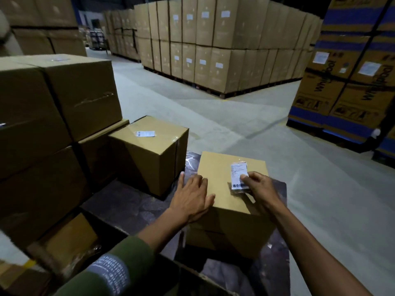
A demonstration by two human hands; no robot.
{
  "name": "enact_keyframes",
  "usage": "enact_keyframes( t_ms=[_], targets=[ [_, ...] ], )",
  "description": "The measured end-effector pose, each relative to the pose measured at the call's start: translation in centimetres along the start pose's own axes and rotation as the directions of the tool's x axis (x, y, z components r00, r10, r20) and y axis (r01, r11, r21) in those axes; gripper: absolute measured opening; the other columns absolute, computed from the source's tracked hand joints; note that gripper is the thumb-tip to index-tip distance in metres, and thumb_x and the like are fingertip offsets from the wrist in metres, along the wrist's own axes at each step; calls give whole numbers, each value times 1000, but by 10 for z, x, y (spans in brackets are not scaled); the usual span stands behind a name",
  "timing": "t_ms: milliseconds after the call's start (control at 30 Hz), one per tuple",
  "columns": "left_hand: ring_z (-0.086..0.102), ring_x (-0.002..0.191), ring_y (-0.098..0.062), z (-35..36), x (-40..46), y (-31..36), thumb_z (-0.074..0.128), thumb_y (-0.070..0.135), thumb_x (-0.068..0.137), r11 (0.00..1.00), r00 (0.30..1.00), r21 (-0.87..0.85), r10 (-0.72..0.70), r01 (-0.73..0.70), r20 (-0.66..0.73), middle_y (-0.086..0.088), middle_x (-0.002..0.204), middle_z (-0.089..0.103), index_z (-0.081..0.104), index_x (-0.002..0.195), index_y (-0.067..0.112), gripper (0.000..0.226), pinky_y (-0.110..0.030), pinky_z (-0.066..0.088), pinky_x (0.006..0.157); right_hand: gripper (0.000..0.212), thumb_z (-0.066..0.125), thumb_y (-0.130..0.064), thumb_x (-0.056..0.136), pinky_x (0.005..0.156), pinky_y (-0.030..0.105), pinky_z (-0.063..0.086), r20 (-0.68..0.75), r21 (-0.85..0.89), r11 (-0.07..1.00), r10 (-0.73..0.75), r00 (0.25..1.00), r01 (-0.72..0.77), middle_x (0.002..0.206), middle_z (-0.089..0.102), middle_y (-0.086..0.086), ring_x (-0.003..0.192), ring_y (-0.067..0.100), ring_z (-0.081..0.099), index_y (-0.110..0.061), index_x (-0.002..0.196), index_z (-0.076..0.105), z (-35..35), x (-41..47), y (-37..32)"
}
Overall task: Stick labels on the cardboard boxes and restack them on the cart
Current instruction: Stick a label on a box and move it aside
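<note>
Right hand fingers pinching barcode label on small box, left hand flat, fingers apart; "Whirlpool" cartons behind.

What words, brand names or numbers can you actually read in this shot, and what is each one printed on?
"Whirlpool": printed sideways on the blue and brown cartons at right, and again on the neighbouring carton.
Label under the right hand on the near box: barcode and text, too small to read.
Label on the middle box: unreadable.
Sleeve patch: blurred.
Far pallet labels: unreadable.
</note>
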State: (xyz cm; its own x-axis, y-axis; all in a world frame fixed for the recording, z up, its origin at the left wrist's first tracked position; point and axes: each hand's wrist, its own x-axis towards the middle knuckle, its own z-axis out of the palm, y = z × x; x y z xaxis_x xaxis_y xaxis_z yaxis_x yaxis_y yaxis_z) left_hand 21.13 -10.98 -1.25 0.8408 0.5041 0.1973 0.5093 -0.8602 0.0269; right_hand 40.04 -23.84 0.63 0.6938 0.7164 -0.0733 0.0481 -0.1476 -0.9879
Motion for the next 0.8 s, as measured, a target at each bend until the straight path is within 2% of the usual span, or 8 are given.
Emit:
enact_keyframes(
  t_ms=[100,200,267,400,533,633,700,800],
  targets=[
    [9,149,-24,-14,-32,-19,25,51,100,989,987,-7,-148,148,-65,-8,158,24,24,152,11,65,-54,1,119,14,61,-14,95,68,40,51,68,109,992,57,996,-64,93,74,17,79,29,70,-11,91,73,31,-11,-13],
    [16,148,-30,-23,-79,-55,26,52,94,953,945,50,-287,298,-156,-13,156,31,34,148,7,71,-56,11,119,15,60,-7,93,70,40,50,144,91,996,-20,989,7,86,72,20,74,27,65,-6,84,72,77,-19,-20],
    [25,145,-34,-27,-113,-80,35,51,90,918,909,75,-369,388,-193,-15,151,39,43,143,6,70,-58,19,116,15,62,-4,91,74,40,52,227,44,994,-106,968,98,80,72,12,75,24,65,-7,81,73,113,-24,-25],
    [28,144,-36,-38,-189,-124,50,48,88,839,840,130,-496,529,-218,-16,150,42,46,142,5,68,-59,23,115,12,65,-9,91,72,27,53,443,-72,957,-222,869,281,87,72,0,80,13,66,-16,94,73,196,-49,-30],
    [23,146,-36,-45,-272,-171,54,46,90,731,745,160,-626,663,-232,-17,152,37,43,144,5,69,-60,19,116,8,71,-19,87,67,21,48,608,-120,898,-271,746,424,79,73,-13,70,-3,64,-25,88,76,287,-88,-27],
    [12,149,-35,-51,-331,-204,43,48,94,645,671,187,-715,741,-195,-16,158,25,32,150,7,70,-57,8,119,5,75,-25,84,70,21,52,670,-151,871,-259,696,468,84,75,-13,77,-3,68,-25,88,77,352,-120,-24],
    [15,147,-36,-54,-372,-230,38,48,91,585,617,201,-766,786,-183,-17,156,29,34,148,6,71,-59,11,118,11,75,-28,84,70,20,54,696,-183,844,-250,673,503,88,74,-12,80,-2,68,-23,93,77,398,-145,-23],
    [27,143,-39,-57,-427,-268,56,45,85,496,526,185,-829,849,-192,-18,147,43,48,139,4,68,-61,22,114,10,72,-26,85,68,16,50,737,-201,806,-250,628,557,84,73,-14,77,-5,66,-23,93,78,460,-180,-20]
  ],
)
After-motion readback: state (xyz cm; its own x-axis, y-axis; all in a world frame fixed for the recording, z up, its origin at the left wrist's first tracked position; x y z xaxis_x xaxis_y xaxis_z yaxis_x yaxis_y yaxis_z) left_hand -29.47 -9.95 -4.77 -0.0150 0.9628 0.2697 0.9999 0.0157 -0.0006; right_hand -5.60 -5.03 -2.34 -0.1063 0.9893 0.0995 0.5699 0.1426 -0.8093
